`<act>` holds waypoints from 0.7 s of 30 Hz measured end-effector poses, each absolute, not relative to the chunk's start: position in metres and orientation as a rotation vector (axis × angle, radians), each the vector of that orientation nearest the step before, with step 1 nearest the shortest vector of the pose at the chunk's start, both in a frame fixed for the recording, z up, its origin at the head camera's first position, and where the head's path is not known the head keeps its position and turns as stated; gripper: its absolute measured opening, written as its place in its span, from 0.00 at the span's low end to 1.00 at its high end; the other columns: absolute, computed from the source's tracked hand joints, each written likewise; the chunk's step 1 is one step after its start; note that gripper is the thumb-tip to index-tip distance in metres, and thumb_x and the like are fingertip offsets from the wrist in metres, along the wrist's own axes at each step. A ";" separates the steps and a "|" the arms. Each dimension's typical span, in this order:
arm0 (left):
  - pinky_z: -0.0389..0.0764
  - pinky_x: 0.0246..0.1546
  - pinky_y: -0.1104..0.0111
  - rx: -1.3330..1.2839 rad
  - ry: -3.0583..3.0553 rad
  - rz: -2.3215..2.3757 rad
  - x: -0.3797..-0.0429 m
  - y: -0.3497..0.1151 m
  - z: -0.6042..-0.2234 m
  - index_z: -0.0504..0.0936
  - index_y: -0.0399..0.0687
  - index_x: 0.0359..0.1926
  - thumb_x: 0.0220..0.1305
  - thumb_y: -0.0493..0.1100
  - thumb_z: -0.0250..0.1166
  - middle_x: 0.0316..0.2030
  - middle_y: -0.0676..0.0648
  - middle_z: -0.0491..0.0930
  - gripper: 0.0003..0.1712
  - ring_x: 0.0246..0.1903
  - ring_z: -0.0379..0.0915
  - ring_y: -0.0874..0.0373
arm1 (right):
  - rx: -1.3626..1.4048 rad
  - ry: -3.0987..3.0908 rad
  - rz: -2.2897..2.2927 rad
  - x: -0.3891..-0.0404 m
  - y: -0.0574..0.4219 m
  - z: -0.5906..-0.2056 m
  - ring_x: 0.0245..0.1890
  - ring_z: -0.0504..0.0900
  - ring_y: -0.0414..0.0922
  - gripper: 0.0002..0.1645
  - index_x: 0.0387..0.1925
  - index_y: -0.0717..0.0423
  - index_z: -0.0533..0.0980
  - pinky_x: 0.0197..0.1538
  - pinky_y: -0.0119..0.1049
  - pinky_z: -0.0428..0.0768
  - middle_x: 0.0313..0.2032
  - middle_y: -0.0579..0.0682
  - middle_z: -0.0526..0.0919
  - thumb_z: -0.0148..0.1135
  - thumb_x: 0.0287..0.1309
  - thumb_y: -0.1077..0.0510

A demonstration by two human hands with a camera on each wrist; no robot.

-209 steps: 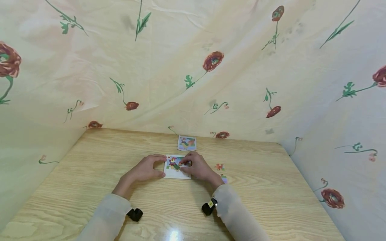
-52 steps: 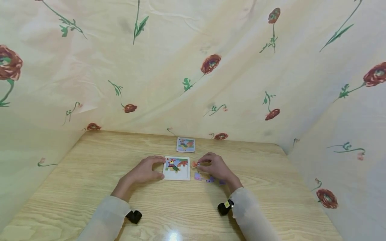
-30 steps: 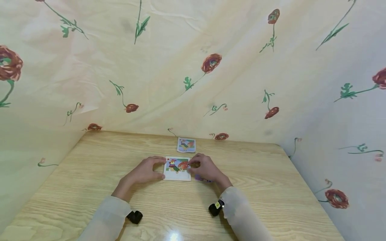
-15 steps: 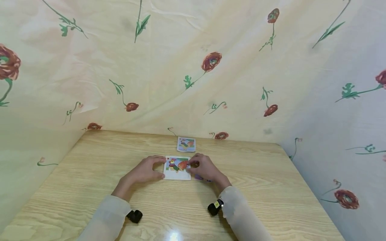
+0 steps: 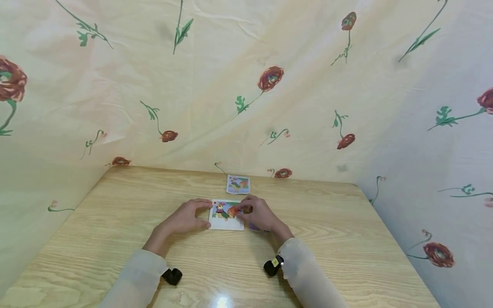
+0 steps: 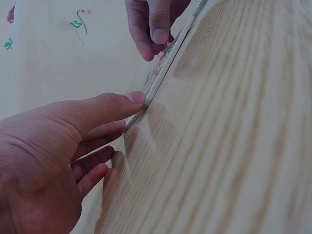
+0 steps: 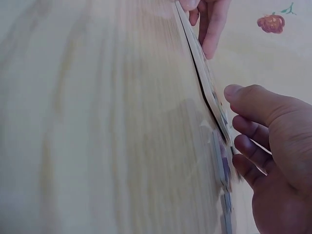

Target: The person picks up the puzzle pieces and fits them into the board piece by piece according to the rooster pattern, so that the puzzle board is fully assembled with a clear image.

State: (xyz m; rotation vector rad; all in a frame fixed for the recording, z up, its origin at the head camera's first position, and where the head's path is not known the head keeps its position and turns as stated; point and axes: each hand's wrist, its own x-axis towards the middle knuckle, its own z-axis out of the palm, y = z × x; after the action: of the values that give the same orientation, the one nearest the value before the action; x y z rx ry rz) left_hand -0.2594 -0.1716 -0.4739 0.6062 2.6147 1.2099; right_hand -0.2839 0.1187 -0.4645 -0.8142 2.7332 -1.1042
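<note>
A white-framed jigsaw puzzle board (image 5: 226,224) with a rooster picture lies flat on the table; its upper part is filled with pieces and its lower part is bare white. My left hand (image 5: 188,216) grips the board's left side, thumb at the near corner and a fingertip at the far one. In the left wrist view the left thumb (image 6: 131,97) presses on the frame's edge. Over the right side of the board, my right hand (image 5: 259,214) holds its bent fingertips at the orange tail piece (image 5: 233,211). No piece shows between those fingers; the index tip is hidden in the right wrist view.
Several loose jigsaw pieces (image 7: 222,163) lie just right of the board, partly under my right hand. Behind the board lies a small reference picture card (image 5: 238,184) of the rooster. A flowered cloth (image 5: 200,94) hangs beyond the wooden table (image 5: 215,265).
My right hand took an orange piece from the right to the board's right side, where the tail now looks filled in. Lately its fingertips shifted slightly left. My left hand stayed put.
</note>
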 end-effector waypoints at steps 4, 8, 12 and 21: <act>0.63 0.76 0.42 0.606 2.615 1.209 -0.261 -0.171 -0.475 0.77 0.43 0.69 0.60 0.47 0.75 0.72 0.44 0.72 0.36 0.76 0.60 0.40 | -0.859 2.714 -1.119 -0.284 0.115 -0.465 0.39 0.78 0.40 0.10 0.45 0.52 0.89 0.39 0.28 0.78 0.45 0.48 0.84 0.72 0.62 0.59; 0.63 0.76 0.42 0.603 2.615 1.214 -0.261 -0.170 -0.475 0.77 0.43 0.69 0.60 0.47 0.75 0.72 0.44 0.72 0.36 0.76 0.60 0.40 | -0.867 2.711 -1.135 -0.284 0.113 -0.466 0.40 0.79 0.41 0.09 0.44 0.52 0.89 0.39 0.28 0.77 0.44 0.48 0.85 0.72 0.62 0.59; 0.63 0.76 0.43 0.608 2.620 1.215 -0.262 -0.170 -0.475 0.78 0.43 0.68 0.60 0.47 0.75 0.72 0.44 0.73 0.36 0.76 0.60 0.40 | -0.889 2.728 -1.128 -0.285 0.111 -0.466 0.41 0.79 0.42 0.08 0.44 0.53 0.90 0.40 0.28 0.77 0.43 0.49 0.85 0.72 0.63 0.60; 0.63 0.76 0.43 0.602 2.623 1.216 -0.264 -0.169 -0.476 0.78 0.43 0.68 0.60 0.47 0.75 0.72 0.44 0.73 0.36 0.76 0.61 0.40 | -0.930 2.751 -1.083 -0.288 0.110 -0.466 0.43 0.81 0.44 0.08 0.43 0.54 0.90 0.43 0.31 0.78 0.42 0.50 0.85 0.72 0.62 0.61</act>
State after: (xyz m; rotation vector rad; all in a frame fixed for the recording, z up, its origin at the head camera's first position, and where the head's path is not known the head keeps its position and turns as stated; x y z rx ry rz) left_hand -0.2643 -0.1693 -0.4763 0.6024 2.6233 1.2163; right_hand -0.2881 0.1099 -0.4662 -0.9298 2.7512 -1.0835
